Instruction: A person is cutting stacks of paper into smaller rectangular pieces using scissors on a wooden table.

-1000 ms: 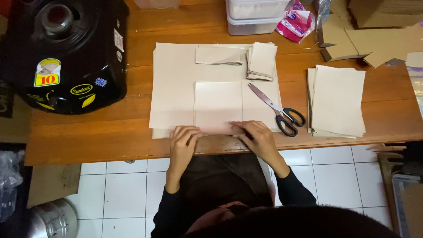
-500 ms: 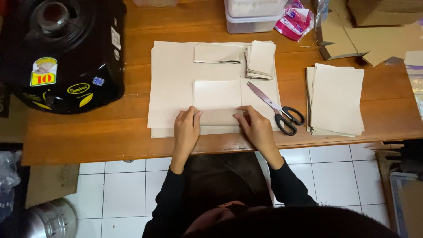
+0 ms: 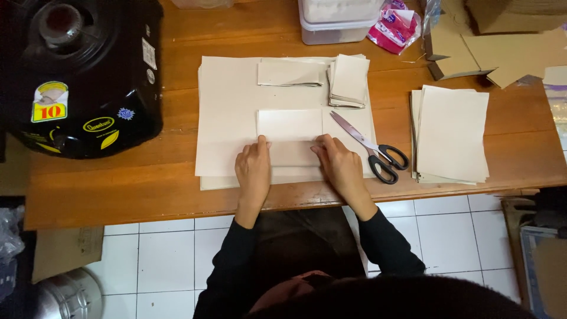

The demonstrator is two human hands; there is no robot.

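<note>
Cream paper, a small folded rectangle (image 3: pixel 290 137), lies on a large matte sheet (image 3: pixel 227 118) near the wooden tabletop's (image 3: pixel 118 195) front edge. The left hand (image 3: pixel 253 167) and right hand (image 3: pixel 339 164) press flat on its ends, fingers extended, gripping nothing. Black-handled steel scissors (image 3: pixel 372 147) lie just beside the right hand.

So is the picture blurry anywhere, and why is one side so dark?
Head view: sharp on the folded paper, both hands and the scissors; the black appliance at left swallows light, with small glints on its top; soft shadows under the left hand and right hand; the dark shape at the bottom edge is blurred.
</note>
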